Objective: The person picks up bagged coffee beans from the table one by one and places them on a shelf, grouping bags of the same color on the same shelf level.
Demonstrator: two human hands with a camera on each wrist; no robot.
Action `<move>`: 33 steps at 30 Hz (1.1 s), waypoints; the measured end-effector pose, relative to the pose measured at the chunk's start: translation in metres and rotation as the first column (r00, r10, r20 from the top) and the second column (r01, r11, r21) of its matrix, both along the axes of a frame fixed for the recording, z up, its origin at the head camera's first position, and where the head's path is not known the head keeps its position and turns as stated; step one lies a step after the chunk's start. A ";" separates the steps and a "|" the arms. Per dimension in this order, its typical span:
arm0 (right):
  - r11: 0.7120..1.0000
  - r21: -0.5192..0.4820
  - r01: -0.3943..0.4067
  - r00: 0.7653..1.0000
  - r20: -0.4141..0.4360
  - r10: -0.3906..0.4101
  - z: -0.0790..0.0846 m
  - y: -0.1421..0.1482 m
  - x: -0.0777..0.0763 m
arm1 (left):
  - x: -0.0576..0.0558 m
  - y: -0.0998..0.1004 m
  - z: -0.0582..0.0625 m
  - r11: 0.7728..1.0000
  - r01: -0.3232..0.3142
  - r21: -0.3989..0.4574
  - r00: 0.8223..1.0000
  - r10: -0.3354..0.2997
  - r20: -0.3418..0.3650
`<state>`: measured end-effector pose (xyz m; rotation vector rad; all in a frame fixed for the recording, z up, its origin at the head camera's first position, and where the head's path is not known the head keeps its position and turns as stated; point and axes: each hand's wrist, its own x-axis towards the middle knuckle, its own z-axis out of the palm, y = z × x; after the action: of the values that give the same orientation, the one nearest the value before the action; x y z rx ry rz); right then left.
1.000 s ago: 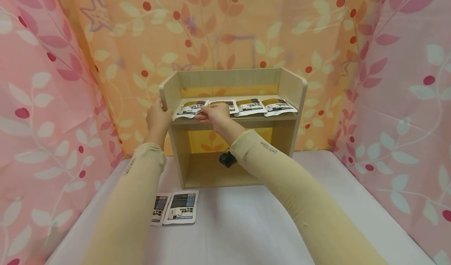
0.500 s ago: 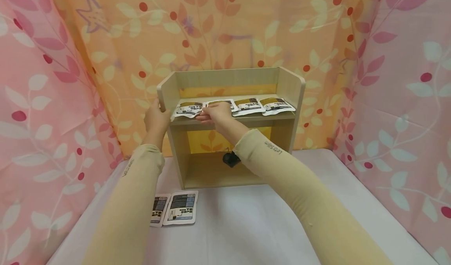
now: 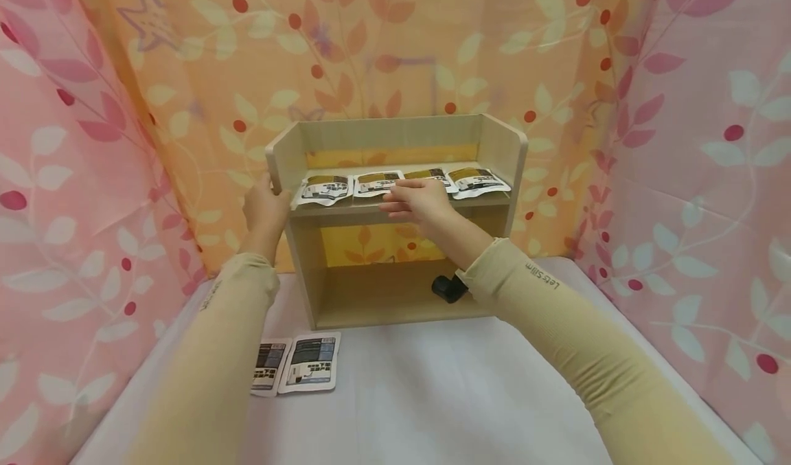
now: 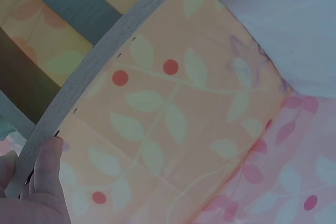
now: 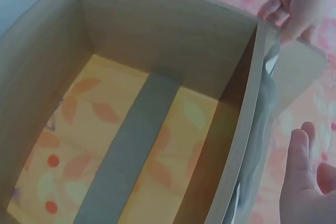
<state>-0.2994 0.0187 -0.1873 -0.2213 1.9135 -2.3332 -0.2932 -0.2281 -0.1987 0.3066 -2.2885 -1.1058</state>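
Upon white cloth [image 3: 420, 396], a wooden shelf [image 3: 371, 292] stands before floral curtains [image 3: 383, 53].

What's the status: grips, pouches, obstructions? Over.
Left grip holds left side panel. Right grip empty, fingers extended. Four pouches on upper shelf, two more pouches on table. Right grip partly hides third shelf pouch from left.

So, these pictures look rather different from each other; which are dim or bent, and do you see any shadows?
Head view: brightest, a soft shadow on the table before the shelf, small print on the packs too soft to read; left wrist view: dim and greyish, the shelf's edge bowed, probably by the lens; right wrist view: also dim, edges slightly curved.
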 end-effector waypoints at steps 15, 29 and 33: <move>0.993 0.017 0.113 0.992 -0.054 -0.112 -0.013 0.091 0.006 | 0.014 -0.023 -0.049 0.968 0.246 0.051 0.969 -0.244 -0.049; 0.974 0.030 0.225 0.964 -0.149 -0.218 -0.036 0.148 0.013 | 0.033 -0.022 -0.099 0.961 0.267 0.067 0.963 -0.268 0.017; 0.955 0.121 0.271 0.952 -0.178 -0.248 -0.046 0.157 0.009 | 0.037 -0.022 -0.113 0.955 0.266 0.131 0.963 -0.268 0.002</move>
<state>-0.2903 0.1760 -0.2334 -0.1553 2.3078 -2.3840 -0.2560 -0.2502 -0.3117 0.0571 -2.3284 -1.3956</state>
